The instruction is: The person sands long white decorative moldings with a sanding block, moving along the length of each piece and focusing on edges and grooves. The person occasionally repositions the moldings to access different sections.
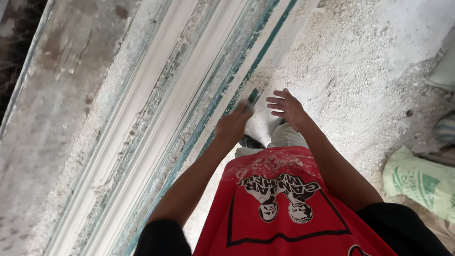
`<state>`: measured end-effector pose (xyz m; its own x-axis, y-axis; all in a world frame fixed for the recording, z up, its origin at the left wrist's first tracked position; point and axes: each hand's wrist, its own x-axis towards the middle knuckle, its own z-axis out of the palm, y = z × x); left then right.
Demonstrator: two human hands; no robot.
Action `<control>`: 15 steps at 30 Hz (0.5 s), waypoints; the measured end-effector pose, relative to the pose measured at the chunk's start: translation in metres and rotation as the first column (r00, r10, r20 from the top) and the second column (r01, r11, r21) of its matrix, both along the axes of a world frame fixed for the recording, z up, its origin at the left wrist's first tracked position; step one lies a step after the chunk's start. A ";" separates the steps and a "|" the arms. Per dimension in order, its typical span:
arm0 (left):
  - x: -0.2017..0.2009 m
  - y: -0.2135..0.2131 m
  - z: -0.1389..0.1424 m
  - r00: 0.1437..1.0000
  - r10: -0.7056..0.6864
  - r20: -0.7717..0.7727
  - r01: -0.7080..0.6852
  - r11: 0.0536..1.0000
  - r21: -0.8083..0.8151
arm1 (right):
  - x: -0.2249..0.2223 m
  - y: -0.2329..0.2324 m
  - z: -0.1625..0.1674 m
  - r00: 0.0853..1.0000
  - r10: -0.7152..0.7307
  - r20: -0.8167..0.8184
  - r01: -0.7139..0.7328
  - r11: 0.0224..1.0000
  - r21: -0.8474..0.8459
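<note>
Moulding takes up most of what I can see: a long white run of plaster with stepped ridges, lying on a grey, dusty table and stretching from the bottom edge up toward the top. By my reading it is well along. The middle ridges look smooth, white and even for the whole visible length. Along both flanks of the moulding, though, crumbs and rough plaster lie in the grooves, and a green strip runs down its right edge with grit caked on it. That edge, I would judge, is the part not yet cleaned up.

Right of the moulding the floor is thick with white plaster dust and chips. Farther right of it lie a pale green sack and another pale bag at the frame edge.

The person stands close against the moulding's right edge, in a red printed shirt.

The left hand is closed around a small dark green tool, fingers wrapped tight on the handle; the tool's tip sits at the green strip, touching or just short of it, I cannot tell which. What sort of tool it is stays unclear, since it is blurred.

The right hand hovers just right of the moulding's edge, fingers spread and holding nothing.
</note>
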<state>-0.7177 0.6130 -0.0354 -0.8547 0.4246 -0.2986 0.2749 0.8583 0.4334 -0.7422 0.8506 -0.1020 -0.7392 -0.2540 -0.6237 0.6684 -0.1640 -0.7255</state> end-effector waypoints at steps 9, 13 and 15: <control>-0.076 0.062 -0.008 0.999 0.016 -0.038 -0.019 0.995 -0.094 | -0.009 0.006 -0.009 0.998 -0.023 0.052 0.026 0.998 -0.062; -0.103 0.078 -0.008 0.998 -0.047 -0.035 0.041 0.986 -0.164 | -0.037 0.004 -0.003 0.999 0.012 0.052 -0.010 0.999 -0.053; -0.080 0.058 -0.003 0.999 -0.045 -0.012 0.043 0.991 -0.123 | -0.050 0.014 -0.005 0.998 0.050 0.047 -0.049 0.998 -0.034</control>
<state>-0.7977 0.6710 -0.0381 -0.8405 0.4230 -0.3385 0.3192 0.8915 0.3214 -0.7926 0.8648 -0.1066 -0.6946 -0.3107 -0.6489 0.7103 -0.1530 -0.6870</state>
